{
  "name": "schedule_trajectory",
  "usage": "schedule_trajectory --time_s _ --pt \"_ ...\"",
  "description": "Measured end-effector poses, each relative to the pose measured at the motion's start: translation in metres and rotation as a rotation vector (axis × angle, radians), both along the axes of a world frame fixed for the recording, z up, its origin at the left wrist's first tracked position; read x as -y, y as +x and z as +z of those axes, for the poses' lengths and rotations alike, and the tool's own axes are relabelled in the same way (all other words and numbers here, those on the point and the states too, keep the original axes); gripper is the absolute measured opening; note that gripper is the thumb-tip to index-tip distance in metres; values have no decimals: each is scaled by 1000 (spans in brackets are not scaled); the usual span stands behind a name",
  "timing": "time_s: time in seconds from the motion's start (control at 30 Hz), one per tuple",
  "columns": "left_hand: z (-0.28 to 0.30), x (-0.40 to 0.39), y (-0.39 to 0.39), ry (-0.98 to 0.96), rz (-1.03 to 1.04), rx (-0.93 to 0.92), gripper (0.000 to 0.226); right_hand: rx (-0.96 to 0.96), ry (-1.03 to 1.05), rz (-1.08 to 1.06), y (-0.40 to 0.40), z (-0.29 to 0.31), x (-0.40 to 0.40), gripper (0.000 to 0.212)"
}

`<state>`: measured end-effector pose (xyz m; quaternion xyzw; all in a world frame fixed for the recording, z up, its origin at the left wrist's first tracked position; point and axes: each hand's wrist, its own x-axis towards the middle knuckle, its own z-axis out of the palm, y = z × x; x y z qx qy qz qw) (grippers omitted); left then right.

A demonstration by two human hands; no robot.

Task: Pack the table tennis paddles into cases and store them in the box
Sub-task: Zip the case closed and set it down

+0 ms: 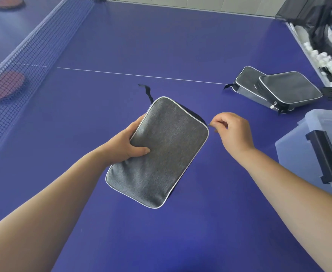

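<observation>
The grey fabric rectangular case (157, 152), white-piped, is held by the left hand (128, 143), grip closed on its long edge, above the blue worktop (161, 46). At its right edge the zip pull is pinched by the right hand (233, 130). Step judged: zipping; whether a paddle is inside cannot be told. Next, transfer to the clear plastic box (318, 152) right of the case is called for

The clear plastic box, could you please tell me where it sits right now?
The clear plastic box sits at the right edge of the head view on the blue table, beside the right hand and nearer than the two stacked grey cases.
</observation>
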<state>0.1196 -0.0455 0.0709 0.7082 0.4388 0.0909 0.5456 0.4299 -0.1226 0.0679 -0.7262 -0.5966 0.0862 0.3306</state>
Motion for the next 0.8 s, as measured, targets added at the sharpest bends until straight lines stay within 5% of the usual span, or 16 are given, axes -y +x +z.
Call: schedule_trajectory --time_s 0.37,0.6,0.8 --pt "19 1 9 178 -151 -129 99 169 95 171 -5 19 -13 10" --pt "16 7 29 253 -265 -201 102 169 210 273 -27 44 -31 23" --pt "9 7 32 301 -293 -228 104 141 237 282 -32 32 -30 13"
